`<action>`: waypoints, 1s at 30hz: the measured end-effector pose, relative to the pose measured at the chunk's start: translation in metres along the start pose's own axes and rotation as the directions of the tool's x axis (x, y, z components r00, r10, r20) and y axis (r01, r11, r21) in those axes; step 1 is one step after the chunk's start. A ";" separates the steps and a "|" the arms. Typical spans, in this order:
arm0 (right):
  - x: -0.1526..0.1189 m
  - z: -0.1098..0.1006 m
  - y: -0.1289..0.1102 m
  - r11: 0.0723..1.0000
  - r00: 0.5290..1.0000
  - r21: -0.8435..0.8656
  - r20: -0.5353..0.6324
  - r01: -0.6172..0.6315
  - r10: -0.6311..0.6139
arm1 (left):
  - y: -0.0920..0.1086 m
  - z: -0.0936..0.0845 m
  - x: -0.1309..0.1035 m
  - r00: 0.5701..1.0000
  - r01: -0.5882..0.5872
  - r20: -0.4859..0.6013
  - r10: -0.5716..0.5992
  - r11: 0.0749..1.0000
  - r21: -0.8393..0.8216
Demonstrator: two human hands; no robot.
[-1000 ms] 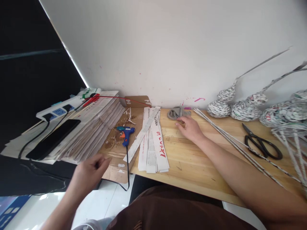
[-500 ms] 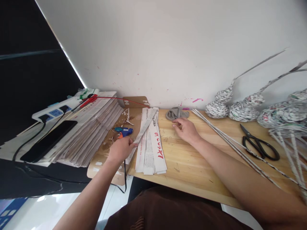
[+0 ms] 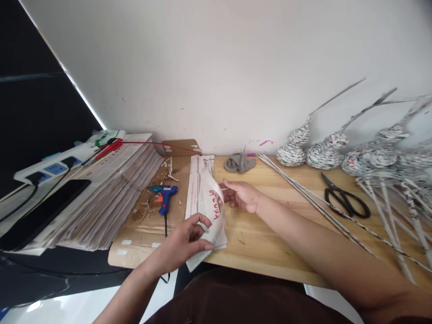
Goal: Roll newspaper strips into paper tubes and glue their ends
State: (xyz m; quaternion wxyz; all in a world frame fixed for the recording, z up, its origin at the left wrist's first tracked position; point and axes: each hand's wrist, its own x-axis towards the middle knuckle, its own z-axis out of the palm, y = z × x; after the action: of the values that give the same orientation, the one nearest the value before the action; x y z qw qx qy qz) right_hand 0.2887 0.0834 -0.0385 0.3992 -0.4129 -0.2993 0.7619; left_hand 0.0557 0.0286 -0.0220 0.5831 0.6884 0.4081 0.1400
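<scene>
Pinching a thin, curling newspaper strip [image 3: 213, 203], apparently both hands.

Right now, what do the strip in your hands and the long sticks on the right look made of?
Strip: thin matte newsprint, apparently; it carries print and bends between left hand and right hand. Sticks: seemingly tightly rolled newspaper, speckled with print, thin and straight.
</scene>
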 end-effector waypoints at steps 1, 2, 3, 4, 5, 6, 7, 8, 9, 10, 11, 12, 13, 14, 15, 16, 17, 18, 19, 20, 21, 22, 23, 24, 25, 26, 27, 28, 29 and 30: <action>0.001 -0.004 -0.002 0.999 1.000 0.035 -0.009 -0.001 0.001 | -0.001 0.003 -0.004 1.000 0.013 0.023 -0.013 1.000 0.014; 0.002 -0.007 -0.004 0.998 1.000 0.062 -0.009 -0.005 0.005 | -0.002 0.005 -0.007 0.999 0.019 0.039 -0.020 0.999 0.025; 0.002 -0.009 -0.007 0.996 1.000 0.086 -0.013 -0.010 0.011 | -0.003 0.006 -0.010 0.999 0.021 0.046 -0.023 0.999 0.032; 0.001 -0.010 -0.009 0.994 1.000 0.105 -0.019 -0.019 0.021 | -0.004 0.007 -0.011 0.999 0.021 0.047 -0.023 0.999 0.039; 0.000 -0.010 -0.011 0.992 0.999 0.121 -0.028 -0.025 0.028 | -0.004 0.007 -0.013 0.999 0.019 0.044 -0.021 0.999 0.045; -0.002 -0.009 -0.013 0.991 0.999 0.134 -0.033 -0.029 0.034 | -0.003 0.007 -0.013 0.999 0.015 0.040 -0.017 0.999 0.049; -0.004 -0.008 -0.014 0.989 0.999 0.144 -0.031 -0.032 0.037 | -0.003 0.006 -0.014 0.999 0.010 0.036 -0.012 0.999 0.052; -0.006 -0.007 -0.015 0.988 0.999 0.150 -0.021 -0.033 0.037 | -0.002 0.006 -0.014 0.999 0.004 0.034 -0.006 0.998 0.056; -0.008 -0.006 -0.016 0.988 1.000 0.154 -0.010 -0.027 0.029 | -0.001 0.006 -0.014 1.000 -0.005 0.030 0.003 0.998 0.066; -0.009 -0.005 -0.016 0.988 1.000 0.153 0.008 -0.016 0.015 | 0.000 0.005 -0.014 1.000 -0.014 0.027 0.011 0.996 0.087; -0.010 -0.005 -0.016 0.989 1.000 0.147 0.026 -0.004 0.000 | 0.001 0.005 -0.015 1.000 -0.023 0.023 0.020 0.993 0.120; -0.010 -0.005 -0.016 0.991 0.999 0.134 0.049 0.005 -0.012 | 0.002 0.005 -0.015 1.000 -0.026 0.014 0.024 0.987 0.160; -0.010 -0.005 -0.016 0.993 0.997 0.116 0.074 0.011 -0.019 | 0.004 0.004 -0.015 1.000 -0.022 0.005 0.022 0.980 0.199; -0.010 -0.006 -0.015 0.995 0.995 0.096 0.098 0.014 -0.024 | 0.006 0.004 -0.015 1.000 -0.016 -0.007 0.018 0.974 0.227; -0.010 -0.005 -0.015 0.997 0.993 0.076 0.115 0.021 -0.030 | 0.008 0.003 -0.014 0.999 -0.011 -0.029 0.019 0.971 0.238; -0.010 -0.005 -0.014 0.997 0.992 0.063 0.117 0.037 -0.044 | 0.010 0.002 -0.013 0.998 -0.012 -0.060 0.026 0.973 0.232; -0.009 -0.004 -0.014 0.997 0.992 0.058 0.107 0.060 -0.066 | 0.013 0.001 -0.010 0.994 -0.023 -0.101 0.045 0.977 0.212; -0.009 -0.003 -0.013 0.995 0.992 0.057 0.091 0.087 -0.092 | 0.017 0.000 -0.007 0.987 -0.047 -0.145 0.075 0.982 0.185; -0.009 -0.001 -0.011 0.992 0.991 0.057 0.062 0.116 -0.120 | 0.021 0.000 -0.003 0.977 -0.079 -0.184 0.108 0.984 0.162; -0.009 0.001 -0.010 0.988 0.989 0.053 0.030 0.143 -0.144 | 0.026 0.001 0.001 0.967 -0.110 -0.214 0.140 0.983 0.145; -0.009 0.004 -0.008 0.986 0.987 0.043 -0.002 0.163 -0.163 | 0.030 0.002 0.006 0.959 -0.132 -0.233 0.163 0.981 0.140; -0.009 0.006 -0.007 0.984 0.984 0.030 -0.029 0.178 -0.177 | 0.034 0.005 0.011 0.954 -0.139 -0.244 0.173 0.979 0.148; -0.009 0.009 -0.005 0.981 0.980 0.018 -0.050 0.193 -0.192 | 0.036 0.008 0.016 0.949 -0.134 -0.263 0.175 0.977 0.165; -0.010 0.011 -0.004 0.978 0.976 0.011 -0.063 0.209 -0.208 | 0.038 0.011 0.021 0.943 -0.124 -0.284 0.172 0.976 0.180; -0.010 0.012 -0.003 0.975 0.973 0.011 -0.067 0.221 -0.219 | 0.039 0.014 0.025 0.936 -0.116 -0.309 0.169 0.976 0.182; -0.010 0.013 -0.003 0.973 0.971 0.017 -0.069 0.230 -0.228 | 0.038 0.017 0.029 0.927 -0.119 -0.334 0.169 0.979 0.164; -0.010 0.014 -0.003 0.972 0.971 0.026 -0.069 0.233 -0.230 | 0.037 0.020 0.032 0.920 -0.126 -0.356 0.164 0.984 0.126; -0.010 0.014 -0.004 0.972 0.971 0.036 -0.070 0.233 -0.230 | 0.035 0.021 0.033 0.915 -0.133 -0.375 0.150 0.989 0.070; -0.010 0.013 -0.005 0.971 0.971 0.048 -0.073 0.232 -0.228 | 0.032 0.021 0.033 0.911 -0.138 -0.393 0.128 0.990 0.001; -0.010 0.012 -0.006 0.971 0.971 0.054 -0.078 0.231 -0.226 | 0.030 0.020 0.033 0.909 -0.141 -0.405 0.099 0.987 -0.074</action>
State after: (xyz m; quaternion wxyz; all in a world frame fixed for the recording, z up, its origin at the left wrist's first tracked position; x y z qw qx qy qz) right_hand 0.2832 0.0763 -0.0244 0.5076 -0.3896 -0.3063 0.7048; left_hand 0.1019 0.0386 -0.0094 0.5119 0.6384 0.4679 0.3337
